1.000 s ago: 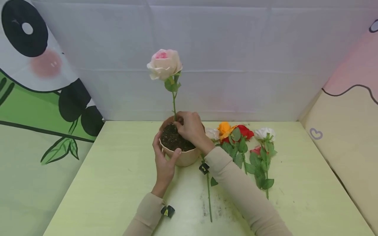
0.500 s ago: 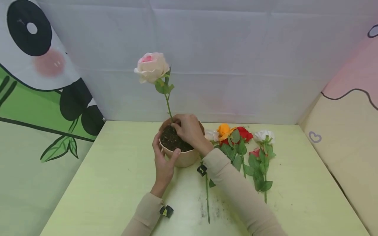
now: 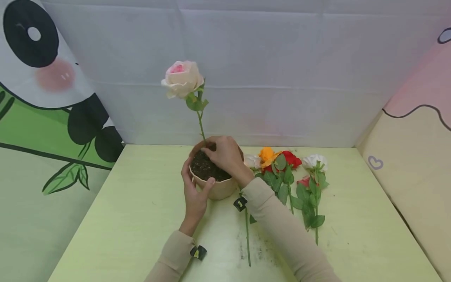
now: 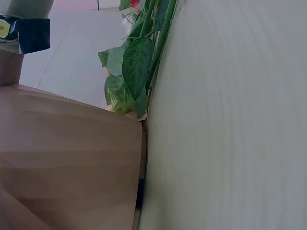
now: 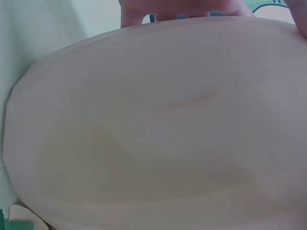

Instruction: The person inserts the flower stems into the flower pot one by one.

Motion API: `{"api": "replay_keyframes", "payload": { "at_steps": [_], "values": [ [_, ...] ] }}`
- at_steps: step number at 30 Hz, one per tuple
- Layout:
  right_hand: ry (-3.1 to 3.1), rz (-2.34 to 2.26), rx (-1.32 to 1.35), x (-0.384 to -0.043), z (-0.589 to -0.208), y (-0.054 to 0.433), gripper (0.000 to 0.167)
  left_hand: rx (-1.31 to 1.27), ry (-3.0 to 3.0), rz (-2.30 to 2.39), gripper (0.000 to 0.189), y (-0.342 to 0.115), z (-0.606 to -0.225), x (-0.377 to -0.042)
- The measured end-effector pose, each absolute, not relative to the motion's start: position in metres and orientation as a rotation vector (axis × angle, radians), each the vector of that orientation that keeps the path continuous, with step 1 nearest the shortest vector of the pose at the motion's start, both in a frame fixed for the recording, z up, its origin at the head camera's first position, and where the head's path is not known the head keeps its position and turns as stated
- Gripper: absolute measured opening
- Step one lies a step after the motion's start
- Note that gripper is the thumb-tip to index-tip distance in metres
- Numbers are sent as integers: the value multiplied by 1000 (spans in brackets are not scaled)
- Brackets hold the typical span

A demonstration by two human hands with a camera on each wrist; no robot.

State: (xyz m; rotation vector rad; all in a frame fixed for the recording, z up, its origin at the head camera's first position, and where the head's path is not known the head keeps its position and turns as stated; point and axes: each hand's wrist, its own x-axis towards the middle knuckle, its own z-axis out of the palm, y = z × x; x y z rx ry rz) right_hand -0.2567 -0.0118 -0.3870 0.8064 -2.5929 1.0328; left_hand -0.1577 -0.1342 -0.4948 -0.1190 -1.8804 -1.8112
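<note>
A pale pink rose [image 3: 183, 79] with a deeper pink centre stands in a beige flower pot [image 3: 220, 190] filled with dark soil [image 3: 208, 166], its stem leaning left. My right hand [image 3: 228, 156] reaches over the rim and pinches the stem low down, close to the soil; the stem's lower end is hidden. On the pot's left side my left hand [image 3: 195, 199] grips the wall, thumb at the near rim and fingers around the outside. The pot's wall [image 4: 72, 153] fills much of the left wrist view. In the right wrist view, fingers [image 5: 182, 7] show above the pot [image 5: 144, 120].
Right of the pot lie an orange rose [image 3: 267, 156], a red rose [image 3: 291, 158] and a white rose [image 3: 314, 161] with leafy stems. One bare stem [image 3: 248, 239] points toward the table's front. Dark crumbs dot the table [image 3: 141, 196] near it. A pale wall [image 3: 264, 70] rises behind.
The rose has tilted left, its bloom shifting left and slightly down, and my right hand has edged down with it. Over the last half second little differs. My left hand keeps its place on the pot.
</note>
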Motion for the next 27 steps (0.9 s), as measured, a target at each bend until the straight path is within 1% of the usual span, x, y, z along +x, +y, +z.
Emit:
{"api": "replay_keyframes", "payload": {
  "at_steps": [4, 11, 15, 18, 21, 27],
  "values": [
    [-2596, 1031, 810, -257, -387, -12, 23, -119, -1881, -1814, 92, -135, -495, -158],
    [-2606, 1061, 765, -256, -388, -12, 36, -118, -1879, -1813, 92, -135, -494, -158],
    [-2575, 1118, 763, -257, -389, -12, 40, -118, -1881, -1816, 92, -136, -496, -158],
    [-2523, 1208, 753, -256, -391, -9, 44, -116, -1901, -1825, 92, -135, -498, -158],
    [-2431, 1330, 746, -256, -393, -7, 51, -118, -1912, -1832, 92, -133, -499, -158],
    [-2091, 1651, 781, -257, -388, -2, 62, -111, -1888, -1811, 91, -134, -494, -157]
  ]
}}
